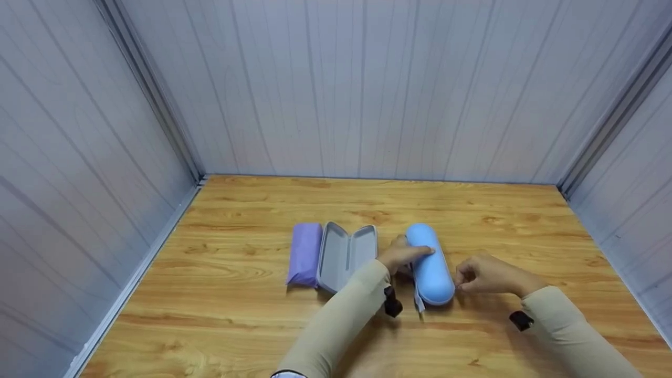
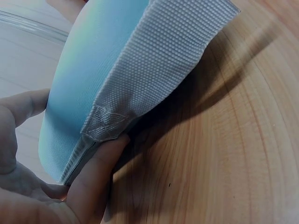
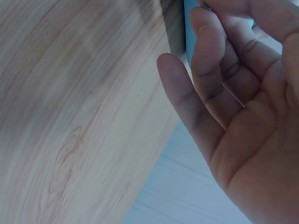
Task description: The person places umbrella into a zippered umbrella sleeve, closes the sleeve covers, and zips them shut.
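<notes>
A blue hard-shell zip case with a grey woven strap lies on the table, its shell closed as far as I can see. My left hand grips it from the left, fingers on both sides of the shell. At the case's lower right edge is my right hand. Its thumb and forefinger pinch a small metal zipper pull, mostly hidden by the fingertips, while the other fingers curl loosely. Left of my left hand, a grey hard case lies spread open.
A purple pouch lies against the left side of the grey case. The wooden table is bounded by pale panel walls at the back and both sides.
</notes>
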`<state>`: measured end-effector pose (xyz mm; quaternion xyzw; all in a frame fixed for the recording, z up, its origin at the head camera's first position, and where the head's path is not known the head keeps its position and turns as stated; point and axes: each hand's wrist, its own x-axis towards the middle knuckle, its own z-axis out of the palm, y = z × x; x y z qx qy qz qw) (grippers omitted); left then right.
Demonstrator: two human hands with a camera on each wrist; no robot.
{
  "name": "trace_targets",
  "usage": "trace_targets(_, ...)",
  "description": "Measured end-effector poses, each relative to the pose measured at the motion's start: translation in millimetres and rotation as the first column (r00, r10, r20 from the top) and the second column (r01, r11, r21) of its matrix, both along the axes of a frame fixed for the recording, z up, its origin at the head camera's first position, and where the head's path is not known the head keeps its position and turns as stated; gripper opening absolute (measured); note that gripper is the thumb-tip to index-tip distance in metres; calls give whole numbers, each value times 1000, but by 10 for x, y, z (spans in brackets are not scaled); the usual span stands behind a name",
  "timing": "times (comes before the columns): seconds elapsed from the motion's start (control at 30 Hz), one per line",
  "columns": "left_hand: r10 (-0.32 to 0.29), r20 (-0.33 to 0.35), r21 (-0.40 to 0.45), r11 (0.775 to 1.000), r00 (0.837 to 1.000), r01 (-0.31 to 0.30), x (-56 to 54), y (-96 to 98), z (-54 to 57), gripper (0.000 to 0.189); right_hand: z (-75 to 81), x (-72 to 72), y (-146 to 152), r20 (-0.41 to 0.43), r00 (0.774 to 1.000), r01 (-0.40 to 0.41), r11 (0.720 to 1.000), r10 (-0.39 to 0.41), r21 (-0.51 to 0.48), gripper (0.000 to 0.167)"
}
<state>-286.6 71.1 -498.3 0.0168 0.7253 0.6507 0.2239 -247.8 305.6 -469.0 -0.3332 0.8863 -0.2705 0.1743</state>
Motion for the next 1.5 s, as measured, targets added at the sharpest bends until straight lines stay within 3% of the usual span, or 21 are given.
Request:
trace_targets(0.47, 37, -28, -81, 996, 999, -39, -6, 35, -17, 63, -24, 39, -1, -15, 996, -92, 993, 91, -76, 18)
trace_targets(0.93, 52, -27, -98, 994, 998, -54, 6, 45, 9, 62, 22, 88, -15, 19, 997, -71, 997, 72, -35, 12)
trace_targets(1.3, 28, -34, -44, 999, 999, -29, 5, 39, -5, 64, 45, 124, -36, 27, 995, -93, 994, 95, -61, 10)
trace_targets(1.5, 45, -40, -81, 996, 998, -48, 15, 52, 11, 63, 63, 144, -59, 34, 993, -114, 992, 116, -51, 8)
